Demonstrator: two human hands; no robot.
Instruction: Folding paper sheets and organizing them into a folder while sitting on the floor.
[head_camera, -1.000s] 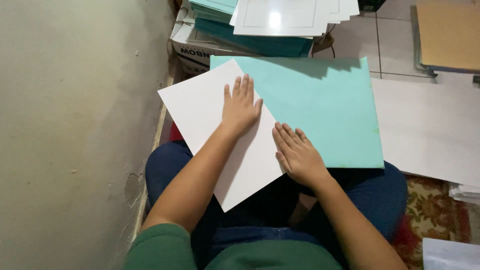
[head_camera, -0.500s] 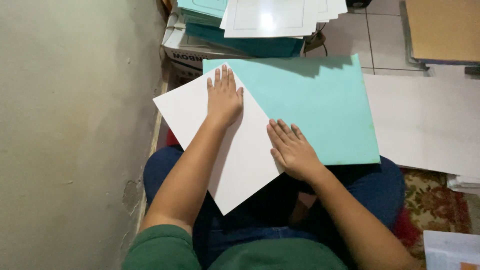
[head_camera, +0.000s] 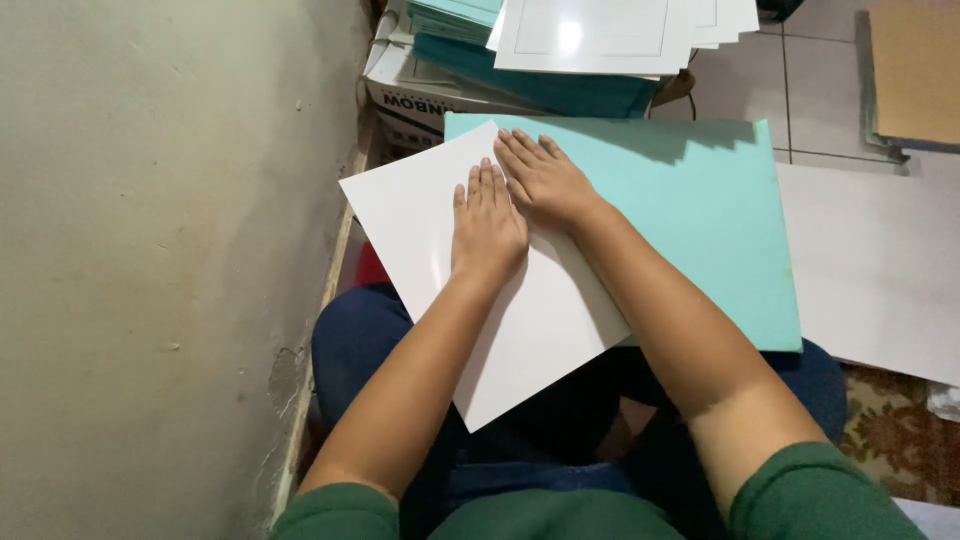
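Observation:
A white sheet of paper lies tilted across my lap, its right part overlapping a large turquoise card. My left hand presses flat on the white sheet, fingers together and pointing away from me. My right hand lies flat just beside it, near the sheet's upper right edge where white meets turquoise, fingers spread and pointing up-left. Neither hand grips anything. Both forearms come out of green sleeves above blue trousers.
A plain wall runs along the left. Ahead stands a cardboard box bearing stacked turquoise cards and white bordered sheets. A grey board lies on the right, brown cardboard at far right, patterned rug below.
My right hand has slid from the sheet's lower right edge up along the crease to its top, beside my left hand. The left hand has shifted slightly.

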